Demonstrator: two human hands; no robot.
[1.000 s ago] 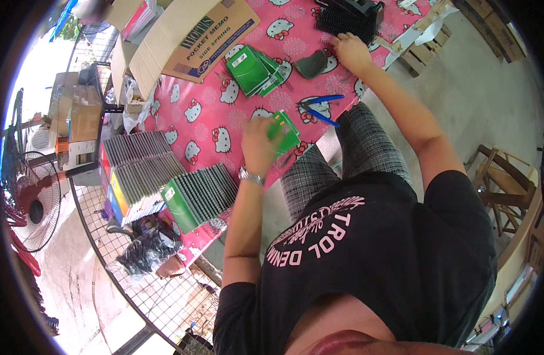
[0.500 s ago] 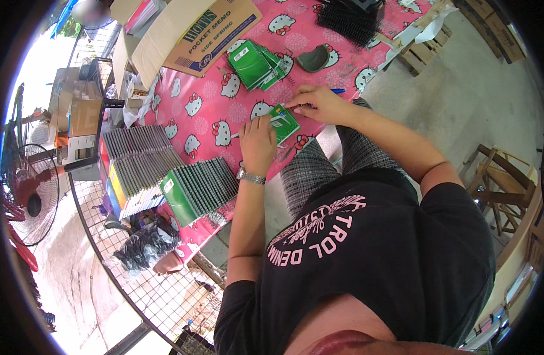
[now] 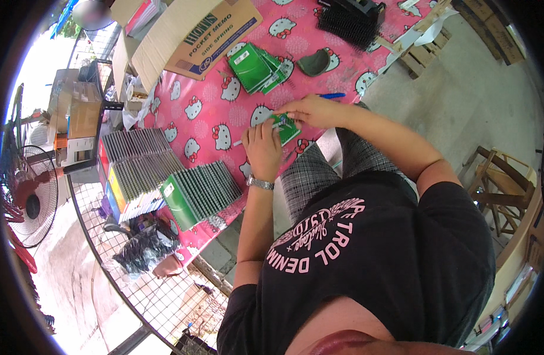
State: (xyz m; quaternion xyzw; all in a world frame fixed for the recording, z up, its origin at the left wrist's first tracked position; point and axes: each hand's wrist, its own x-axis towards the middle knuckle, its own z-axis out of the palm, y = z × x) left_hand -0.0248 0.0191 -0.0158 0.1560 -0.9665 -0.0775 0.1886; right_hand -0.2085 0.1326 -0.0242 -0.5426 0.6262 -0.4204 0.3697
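A small green notebook (image 3: 288,127) lies flat on the pink cartoon-cat tablecloth (image 3: 207,112) near the table's front edge. My left hand (image 3: 262,148) presses down on its left side, a watch on the wrist. My right hand (image 3: 310,110) sits at the notebook's top edge, its fingers pinched on a thin black spiral strip laid along that edge. A blue-handled tool (image 3: 331,95) lies just beyond my right hand.
A loose pile of green notebooks (image 3: 254,66) lies farther back, beside a dark green pouch (image 3: 315,62) and black spiral bindings (image 3: 350,22). Rows of stacked notebooks (image 3: 165,177) fill the left. A cardboard box (image 3: 195,32) lies behind. A fan (image 3: 29,201) stands left, a wooden chair (image 3: 499,183) right.
My right hand came back from the far bindings to the notebook. My left hand lowered the notebook from a raised hold flat onto the cloth. The view tilted slightly.
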